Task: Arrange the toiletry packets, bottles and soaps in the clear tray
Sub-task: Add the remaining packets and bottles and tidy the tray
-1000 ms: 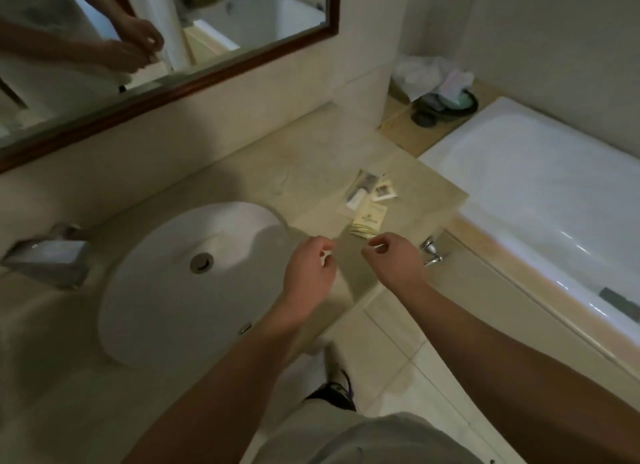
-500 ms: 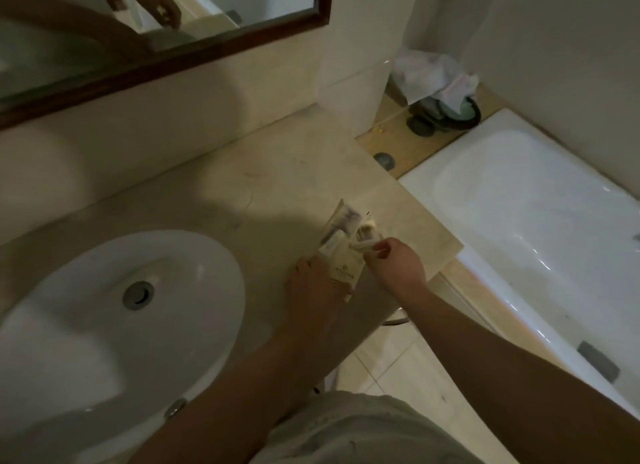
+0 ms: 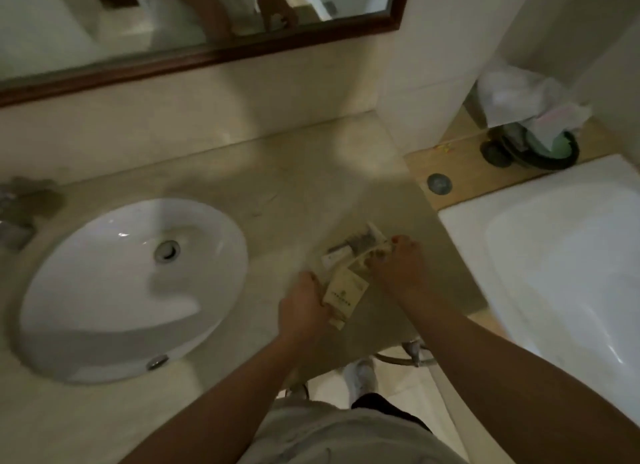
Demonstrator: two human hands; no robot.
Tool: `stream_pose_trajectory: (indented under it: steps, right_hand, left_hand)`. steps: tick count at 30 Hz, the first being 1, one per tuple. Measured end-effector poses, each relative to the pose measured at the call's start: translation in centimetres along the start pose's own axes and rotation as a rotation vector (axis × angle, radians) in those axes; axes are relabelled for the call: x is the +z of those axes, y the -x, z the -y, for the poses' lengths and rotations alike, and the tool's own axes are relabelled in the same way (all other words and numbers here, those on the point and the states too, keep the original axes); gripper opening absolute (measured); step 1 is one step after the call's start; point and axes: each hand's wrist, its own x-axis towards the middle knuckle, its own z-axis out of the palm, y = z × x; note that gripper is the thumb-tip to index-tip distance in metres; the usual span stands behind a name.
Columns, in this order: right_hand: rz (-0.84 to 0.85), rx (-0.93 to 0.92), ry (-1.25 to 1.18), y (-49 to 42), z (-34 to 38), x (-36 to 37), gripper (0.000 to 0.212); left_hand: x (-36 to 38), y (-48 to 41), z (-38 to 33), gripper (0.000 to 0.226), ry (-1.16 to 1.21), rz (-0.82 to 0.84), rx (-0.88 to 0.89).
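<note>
Several cream toiletry packets [image 3: 346, 290] lie in a loose pile on the beige counter [image 3: 294, 186], right of the sink. My left hand [image 3: 304, 306] curls round the pile's near left edge. My right hand [image 3: 398, 266] pinches the packets at the far right side of the pile. A clear-wrapped packet [image 3: 360, 243] sticks out behind the cream ones. No clear tray, bottle or soap shows in the head view. The picture is blurred by motion.
A white oval sink [image 3: 131, 290] fills the counter's left, with a tap [image 3: 20, 207] at its far left edge. A white bathtub [image 3: 554, 262] lies right of the counter. A black bin with white liner [image 3: 533, 131] stands at the back right. A framed mirror [image 3: 207, 47] hangs above.
Both hands went from hovering near the counter's front edge to the packet pile and took hold of it, left hand at the near side, right at the far side. The view swung right.
</note>
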Motion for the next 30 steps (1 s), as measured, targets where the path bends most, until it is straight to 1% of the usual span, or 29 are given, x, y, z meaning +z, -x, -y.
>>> stream_pose_trajectory:
  steps: [2,4,5,7,9,11,14,16,18,22,27,30]
  right_hand:
    - [0.084,-0.037,0.022,-0.6,-0.3,-0.4,0.057]
    - [0.143,-0.098,0.031,-1.0,-0.8,-0.9,0.051]
    - [0.179,-0.128,0.030,-1.0,-1.2,-1.0,0.048]
    - [0.244,-0.134,0.001,-0.9,-2.0,-1.1,0.044]
    - [0.270,-0.072,-0.028,-0.1,-2.5,-1.2,0.047]
    - [0.285,-0.033,-0.046,1.0,-3.0,-0.8,0.050]
    - [0.351,-0.067,-0.065,3.2,-3.2,-0.1,0.051]
    - [0.408,-0.102,-0.084,4.9,-2.3,0.4,0.048]
    - [0.438,-0.156,-0.093,6.9,-0.5,0.9,0.041]
    - [0.468,-0.276,-0.113,11.6,5.2,3.8,0.038]
    - [0.583,-0.485,-0.084,20.7,13.4,10.0,0.021]
    - [0.682,-0.585,-0.068,26.6,17.8,14.5,0.025]
  left_hand:
    - [-0.2,0.5,0.0,0.037,0.028,0.081,-0.081]
    - [-0.6,1.1,-0.1,0.025,0.103,0.142,-0.146]
    - [-0.7,1.5,0.0,0.018,0.161,0.140,-0.180]
    - [-1.1,2.4,0.0,0.006,0.282,0.093,-0.243]
    - [-1.4,3.3,0.4,0.012,0.373,0.003,-0.275]
    - [-1.9,3.9,0.8,0.008,0.469,-0.063,-0.312]
    - [-3.0,5.0,1.5,0.005,0.679,-0.110,-0.351]
    - [-4.0,6.1,2.4,0.007,0.781,-0.141,-0.353]
    - [-5.3,7.4,3.6,0.017,0.859,-0.177,-0.362]
    - [-8.0,10.7,8.6,0.021,1.018,-0.303,-0.381]
    - [-12.2,17.3,19.1,0.015,1.177,-0.465,-0.465]
    - [-14.9,21.5,25.5,0.008,1.220,-0.578,-0.544]
